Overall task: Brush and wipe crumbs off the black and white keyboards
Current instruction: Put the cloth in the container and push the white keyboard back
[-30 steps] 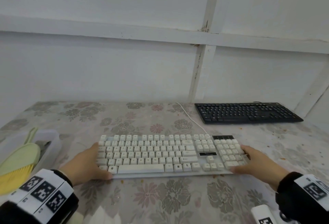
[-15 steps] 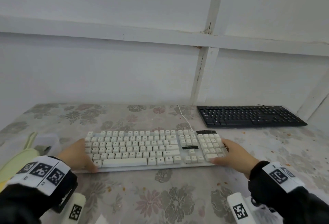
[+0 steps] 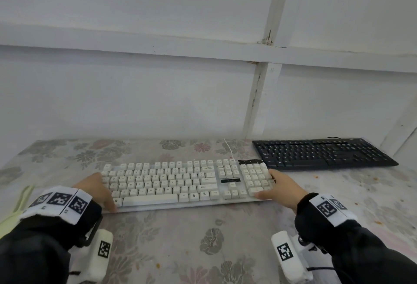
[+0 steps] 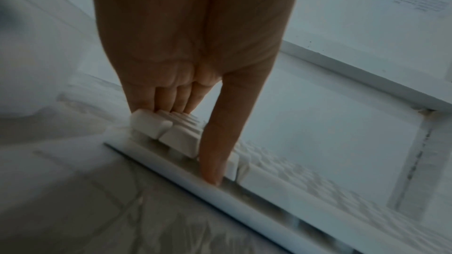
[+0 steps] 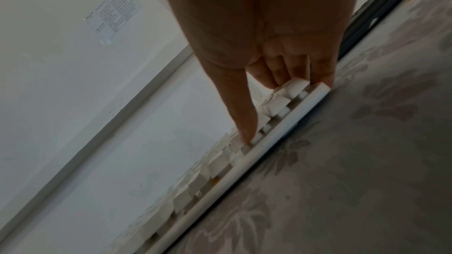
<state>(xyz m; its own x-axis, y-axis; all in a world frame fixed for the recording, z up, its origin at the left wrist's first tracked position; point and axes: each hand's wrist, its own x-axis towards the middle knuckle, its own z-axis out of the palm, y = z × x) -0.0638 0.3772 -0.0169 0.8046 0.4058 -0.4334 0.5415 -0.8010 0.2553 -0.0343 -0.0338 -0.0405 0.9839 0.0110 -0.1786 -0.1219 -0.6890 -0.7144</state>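
The white keyboard (image 3: 176,182) lies flat on the flowered table (image 3: 203,238), cable (image 3: 228,146) trailing to the back. My left hand (image 3: 105,191) grips its left end and my right hand (image 3: 276,185) grips its right end by the number pad. In the left wrist view my thumb (image 4: 220,152) presses the front rim of the keyboard (image 4: 181,138) while the fingers curl behind the end. The right wrist view shows my thumb (image 5: 244,119) on the front keys of the keyboard (image 5: 293,111). The black keyboard (image 3: 320,153) sits at the back right against the wall.
A pale green brush handle (image 3: 24,195) pokes in at the left edge, mostly hidden by my left sleeve. Orange crumbs (image 3: 375,179) dot the cloth to the right, in front of the black keyboard. The white wall runs close behind the table.
Both hands have slid the white keyboard away from me and to the left; its right end now sits near the black keyboard's front left corner. The brush has almost left the view.
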